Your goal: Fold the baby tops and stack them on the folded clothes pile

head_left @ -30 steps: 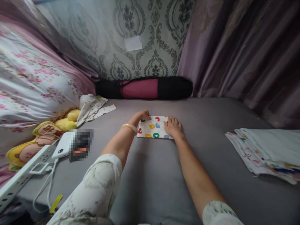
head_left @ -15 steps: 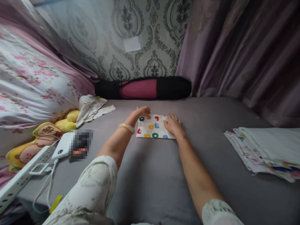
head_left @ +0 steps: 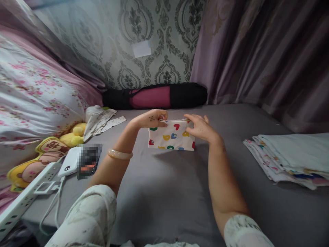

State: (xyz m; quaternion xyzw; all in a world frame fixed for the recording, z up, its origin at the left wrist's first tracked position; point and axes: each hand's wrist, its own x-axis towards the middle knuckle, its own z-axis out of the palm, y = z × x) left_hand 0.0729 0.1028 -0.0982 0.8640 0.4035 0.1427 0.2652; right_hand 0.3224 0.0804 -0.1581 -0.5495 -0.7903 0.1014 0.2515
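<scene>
A folded white cloth (head_left: pixel 171 139) with colourful letter-like shapes is in the middle, its near edge slightly above the grey sheet with a shadow below. My left hand (head_left: pixel 153 118) pinches its far left corner, thumb in front and fingers behind. At the far right corner, my right hand (head_left: pixel 200 126) grips the cloth between thumb and fingers. A pale bangle (head_left: pixel 120 154) circles my left wrist.
Folded cloths (head_left: pixel 290 157) lie stacked at the right. A black and pink rolled bag (head_left: pixel 154 96) rests against the wall. At left are a power strip (head_left: pixel 28 192), a white power bank (head_left: pixel 69 161), a phone and yellow plush toys (head_left: pixel 74 133).
Both hands have closed on the cloth's far corners, and the cloth has been lifted a little off the sheet. Earlier my right hand lay flat on its right side.
</scene>
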